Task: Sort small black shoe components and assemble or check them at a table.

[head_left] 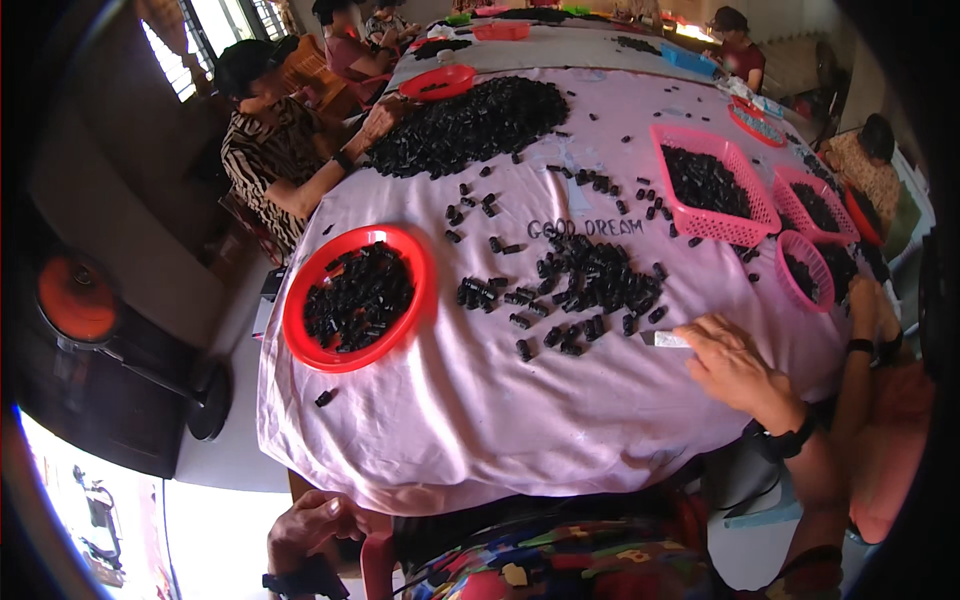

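Multicoloured patterned clothing (570, 565) on the wearer's lap sits closest, just below the near edge of the tabletop (560, 410), which a pink cloth covers. The right grip (735, 362) rests over the right part of the tabletop, not far in from the near edge, its fingers bent down and closed on a pale strip (668, 340) whose dark, flat end points left. The left grip (318, 528) hangs off the near-left corner, loosely curled beside a red chair part (377, 565); I cannot tell whether it has hold of anything.

Just beyond the strip's tip, a loose pile of short black pieces (605, 278) spreads across the middle of the near half, with several strays toward the left. Nearer the left edge stands a round red bowl (425, 290) of the same pieces, and a single black piece (324, 398) lies apart between it and the near-left corner. Along the right edge are a large pink basket (740, 232) and a smaller oval pink basket (822, 265), both holding black pieces, with a co-worker's hand (868, 305) near the oval one. Farther up the left edge, a big black heap (480, 125) meets the hand (382, 118) of a person in a striped shirt (262, 150); a red plate (450, 76) sits at the heap's far side.
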Demonstrator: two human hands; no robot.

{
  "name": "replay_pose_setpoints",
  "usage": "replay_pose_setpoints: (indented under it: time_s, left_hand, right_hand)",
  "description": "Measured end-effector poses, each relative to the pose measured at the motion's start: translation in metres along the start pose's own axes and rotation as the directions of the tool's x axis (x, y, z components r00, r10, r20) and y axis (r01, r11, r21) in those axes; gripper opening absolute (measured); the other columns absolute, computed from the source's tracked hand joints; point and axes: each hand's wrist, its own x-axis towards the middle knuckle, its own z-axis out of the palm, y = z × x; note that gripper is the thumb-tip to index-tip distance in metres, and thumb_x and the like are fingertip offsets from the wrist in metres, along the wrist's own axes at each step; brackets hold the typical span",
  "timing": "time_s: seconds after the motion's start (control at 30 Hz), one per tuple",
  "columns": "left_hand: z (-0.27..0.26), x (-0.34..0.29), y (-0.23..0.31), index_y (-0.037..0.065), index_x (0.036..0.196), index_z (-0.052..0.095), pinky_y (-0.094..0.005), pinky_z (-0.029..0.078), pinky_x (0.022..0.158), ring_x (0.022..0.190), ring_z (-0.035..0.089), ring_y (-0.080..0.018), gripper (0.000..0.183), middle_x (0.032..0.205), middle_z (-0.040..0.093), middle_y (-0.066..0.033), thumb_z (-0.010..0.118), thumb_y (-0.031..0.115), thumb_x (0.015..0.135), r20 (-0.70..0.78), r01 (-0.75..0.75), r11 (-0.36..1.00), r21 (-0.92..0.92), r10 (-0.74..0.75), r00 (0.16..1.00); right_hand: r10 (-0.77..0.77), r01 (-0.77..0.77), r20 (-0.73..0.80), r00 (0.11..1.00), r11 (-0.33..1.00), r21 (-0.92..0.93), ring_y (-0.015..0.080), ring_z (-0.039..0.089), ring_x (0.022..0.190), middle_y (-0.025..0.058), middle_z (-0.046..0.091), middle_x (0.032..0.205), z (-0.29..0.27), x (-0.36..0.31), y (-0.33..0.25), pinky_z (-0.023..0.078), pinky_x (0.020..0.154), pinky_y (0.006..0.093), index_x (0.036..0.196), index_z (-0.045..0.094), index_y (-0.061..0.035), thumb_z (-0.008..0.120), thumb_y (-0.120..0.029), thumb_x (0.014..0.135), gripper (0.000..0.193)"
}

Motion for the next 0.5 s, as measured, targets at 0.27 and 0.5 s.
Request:
replay_pose_setpoints:
  time_s: [0.27,0.5]
  left_hand:
    - [0.055,0.078,0.036,-0.003,0.116,0.059,-0.0272,0.046,0.083,0.088,0.059,-0.0142,0.031,0.099,0.066,-0.01,0.058,0.017,0.092,0.239,-0.056,0.997,0.051,0.042,0.97]
    - [0.062,0.083,0.048,-0.003,0.121,0.056,-0.0274,0.052,0.077,0.094,0.064,-0.0146,0.033,0.107,0.066,-0.0093,0.054,0.018,0.096,0.304,0.036,0.883,0.467,-0.199,0.932]
  right_hand:
    - [0.009,0.001,0.095,0.995,0.995,-0.103,0.0336,0.055,0.09,0.0155,0.056,0.093,0.01,0.002,-0.002,0.046,0.078,0.0432,0.098,0.056,-0.0026,0.057,-0.005,0.079,0.02]
    - [0.155,-0.143,-0.061,0.986,0.976,0.167,0.0478,0.051,0.07,0.0265,0.052,0.07,0.014,0.035,0.018,0.038,0.063,0.0546,0.085,0.045,-0.0008,0.044,-0.007,0.084,0.006]
